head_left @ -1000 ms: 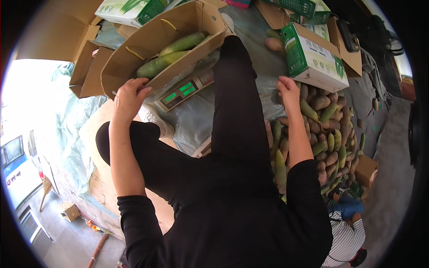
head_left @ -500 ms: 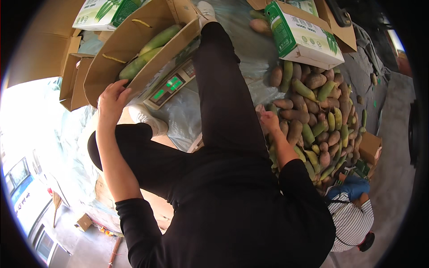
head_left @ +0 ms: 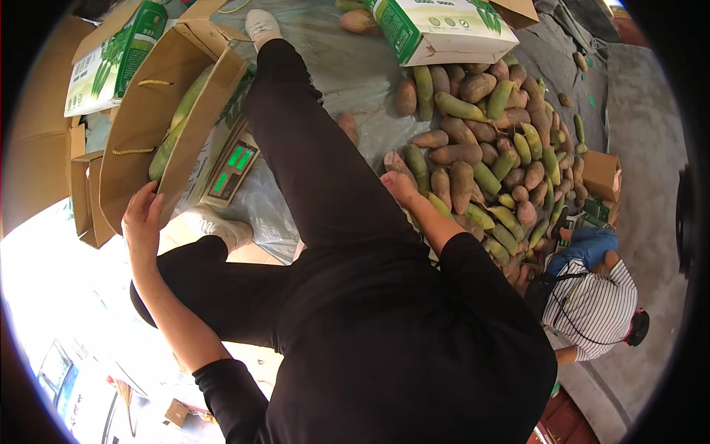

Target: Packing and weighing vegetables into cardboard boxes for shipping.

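Note:
On the left a long cardboard carton (head_left: 127,122) with yellow rope handles stands open, and long green radishes (head_left: 176,137) lie inside it. My left hand (head_left: 143,214) is at its near end, fingertips against the cardboard edge, thumb and fingers apart and holding nothing. To the right spreads a heap of green and reddish-brown radishes (head_left: 473,152). At the heap's left edge my right hand (head_left: 400,188) is closed on a pinkish radish (head_left: 393,160); my fingers partly cover it. A scale (head_left: 231,169) with lit green displays sits beside the carton, partly behind it.
Beyond the heap lies a green-and-white carton (head_left: 444,33); another printed carton (head_left: 111,63) is at far left. My leg (head_left: 310,140) stretches between scale and heap. A person in a striped shirt (head_left: 588,303) bends at the heap's right end, near a small brown box (head_left: 603,176).
The whole view has shifted, so the carton and heap appear farther left. My right hand stays closed on the pinkish radish at the heap's edge; my left hand remains at the carton's end.

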`<action>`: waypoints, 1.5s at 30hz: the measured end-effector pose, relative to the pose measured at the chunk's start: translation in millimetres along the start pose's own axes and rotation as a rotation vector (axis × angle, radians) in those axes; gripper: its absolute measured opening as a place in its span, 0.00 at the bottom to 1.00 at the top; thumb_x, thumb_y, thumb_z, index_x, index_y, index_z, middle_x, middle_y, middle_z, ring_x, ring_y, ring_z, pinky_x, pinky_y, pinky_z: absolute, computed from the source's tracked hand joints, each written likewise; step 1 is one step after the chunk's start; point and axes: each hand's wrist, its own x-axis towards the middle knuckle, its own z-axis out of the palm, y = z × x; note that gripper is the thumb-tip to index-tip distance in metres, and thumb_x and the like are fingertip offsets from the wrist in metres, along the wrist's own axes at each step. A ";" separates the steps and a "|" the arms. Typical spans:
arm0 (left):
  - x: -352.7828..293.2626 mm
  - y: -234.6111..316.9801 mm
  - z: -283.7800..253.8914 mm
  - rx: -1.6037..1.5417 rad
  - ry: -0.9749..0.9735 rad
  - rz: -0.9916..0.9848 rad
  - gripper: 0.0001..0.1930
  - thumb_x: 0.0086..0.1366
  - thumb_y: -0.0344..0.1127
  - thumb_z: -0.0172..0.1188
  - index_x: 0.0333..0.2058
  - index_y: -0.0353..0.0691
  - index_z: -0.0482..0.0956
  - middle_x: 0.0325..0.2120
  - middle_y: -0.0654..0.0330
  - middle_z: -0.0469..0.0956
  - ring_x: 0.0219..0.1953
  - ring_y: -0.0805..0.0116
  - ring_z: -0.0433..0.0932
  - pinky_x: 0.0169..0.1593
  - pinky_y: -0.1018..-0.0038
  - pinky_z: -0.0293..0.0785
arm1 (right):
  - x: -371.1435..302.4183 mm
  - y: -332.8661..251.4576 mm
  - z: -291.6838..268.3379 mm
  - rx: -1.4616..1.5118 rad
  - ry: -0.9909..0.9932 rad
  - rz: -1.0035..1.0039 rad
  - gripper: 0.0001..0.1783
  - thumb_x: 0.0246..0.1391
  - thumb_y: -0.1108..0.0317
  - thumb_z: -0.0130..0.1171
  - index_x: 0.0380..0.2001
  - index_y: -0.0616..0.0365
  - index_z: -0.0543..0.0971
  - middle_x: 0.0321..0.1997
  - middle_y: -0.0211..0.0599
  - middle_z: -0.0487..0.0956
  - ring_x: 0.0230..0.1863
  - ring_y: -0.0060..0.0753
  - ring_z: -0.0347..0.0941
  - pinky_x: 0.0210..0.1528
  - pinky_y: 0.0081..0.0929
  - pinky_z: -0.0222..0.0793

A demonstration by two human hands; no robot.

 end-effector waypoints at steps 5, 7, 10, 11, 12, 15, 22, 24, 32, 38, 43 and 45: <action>3.3 -5.3 6.5 -0.073 0.004 0.008 0.14 0.59 0.31 0.58 0.44 0.37 0.77 0.29 0.59 0.76 0.32 0.73 0.74 0.40 0.78 0.70 | 9.2 15.2 -35.5 -0.140 0.171 -0.133 0.08 0.41 0.68 0.62 0.28 0.57 0.79 0.32 0.44 0.80 0.35 0.40 0.77 0.39 0.28 0.71; -0.1 -5.3 1.5 -0.031 0.008 0.004 0.14 0.59 0.31 0.58 0.44 0.37 0.77 0.29 0.59 0.76 0.32 0.73 0.73 0.40 0.78 0.70 | 6.1 0.5 -59.0 -0.112 0.184 -0.099 0.09 0.41 0.69 0.62 0.29 0.57 0.79 0.32 0.43 0.80 0.35 0.40 0.77 0.40 0.28 0.71; -5.3 -6.3 -7.1 0.007 0.021 -0.005 0.14 0.59 0.31 0.58 0.44 0.37 0.77 0.29 0.60 0.76 0.32 0.74 0.73 0.40 0.78 0.70 | 0.6 -5.5 -94.5 0.144 0.153 0.137 0.09 0.41 0.69 0.61 0.30 0.56 0.78 0.32 0.44 0.80 0.37 0.41 0.77 0.40 0.29 0.71; 2.3 -1.0 2.0 -0.017 0.014 0.015 0.14 0.59 0.31 0.58 0.44 0.37 0.77 0.28 0.60 0.76 0.32 0.74 0.73 0.40 0.78 0.70 | -2.2 19.6 -114.8 0.047 0.248 0.132 0.09 0.42 0.68 0.60 0.31 0.56 0.78 0.32 0.45 0.80 0.37 0.43 0.76 0.40 0.30 0.71; 4.5 1.1 5.4 -0.021 0.004 0.020 0.14 0.59 0.31 0.58 0.44 0.37 0.77 0.28 0.60 0.76 0.32 0.74 0.73 0.40 0.78 0.70 | -3.7 34.9 -123.6 -0.047 0.318 0.118 0.10 0.42 0.68 0.60 0.31 0.56 0.78 0.32 0.46 0.79 0.38 0.45 0.76 0.40 0.31 0.71; 3.7 -1.5 3.8 -0.022 0.010 -0.002 0.14 0.59 0.31 0.58 0.44 0.37 0.77 0.29 0.60 0.76 0.32 0.74 0.73 0.40 0.78 0.70 | -18.4 48.2 -123.2 -0.377 0.368 0.109 0.11 0.42 0.65 0.60 0.32 0.55 0.78 0.33 0.48 0.78 0.39 0.48 0.75 0.41 0.34 0.71; 1.6 -1.3 0.9 -0.069 -0.014 -0.035 0.15 0.59 0.32 0.58 0.45 0.37 0.76 0.33 0.58 0.77 0.35 0.73 0.74 0.43 0.78 0.70 | -62.6 34.6 -78.7 -0.789 0.195 0.184 0.14 0.42 0.63 0.62 0.33 0.53 0.74 0.40 0.43 0.76 0.47 0.46 0.71 0.45 0.42 0.70; -1.1 2.0 -0.2 -0.062 0.010 -0.040 0.14 0.58 0.32 0.58 0.44 0.38 0.77 0.31 0.59 0.77 0.34 0.72 0.75 0.41 0.77 0.70 | -71.0 15.1 -71.6 -0.837 0.175 0.182 0.16 0.42 0.63 0.62 0.36 0.51 0.73 0.42 0.40 0.75 0.49 0.45 0.70 0.45 0.43 0.70; -4.1 4.8 -3.3 -0.035 0.057 -0.001 0.14 0.56 0.34 0.59 0.42 0.38 0.78 0.30 0.56 0.77 0.32 0.66 0.78 0.39 0.73 0.72 | -82.8 3.9 -65.2 -1.033 0.137 0.398 0.20 0.45 0.65 0.61 0.43 0.50 0.70 0.49 0.35 0.70 0.54 0.39 0.66 0.47 0.41 0.70; -4.7 1.1 -5.2 -0.037 0.067 0.002 0.15 0.55 0.34 0.60 0.41 0.38 0.78 0.29 0.56 0.77 0.31 0.65 0.78 0.38 0.72 0.72 | -80.7 6.2 -62.5 -1.001 0.100 0.361 0.22 0.44 0.65 0.61 0.45 0.50 0.69 0.50 0.37 0.69 0.54 0.42 0.66 0.48 0.42 0.70; -4.6 2.7 -5.9 -0.020 0.070 0.025 0.15 0.55 0.34 0.60 0.41 0.38 0.78 0.28 0.55 0.77 0.31 0.64 0.77 0.38 0.71 0.72 | -78.8 12.9 -68.0 -0.892 0.083 0.374 0.23 0.41 0.66 0.63 0.43 0.51 0.69 0.52 0.40 0.68 0.53 0.46 0.67 0.47 0.43 0.70; -6.0 -4.0 -6.2 -0.012 0.091 0.056 0.15 0.54 0.35 0.60 0.41 0.38 0.78 0.28 0.55 0.77 0.31 0.62 0.77 0.37 0.70 0.72 | -82.8 16.7 -66.6 -0.907 0.085 0.351 0.23 0.40 0.65 0.64 0.42 0.52 0.68 0.47 0.42 0.72 0.50 0.48 0.70 0.47 0.43 0.70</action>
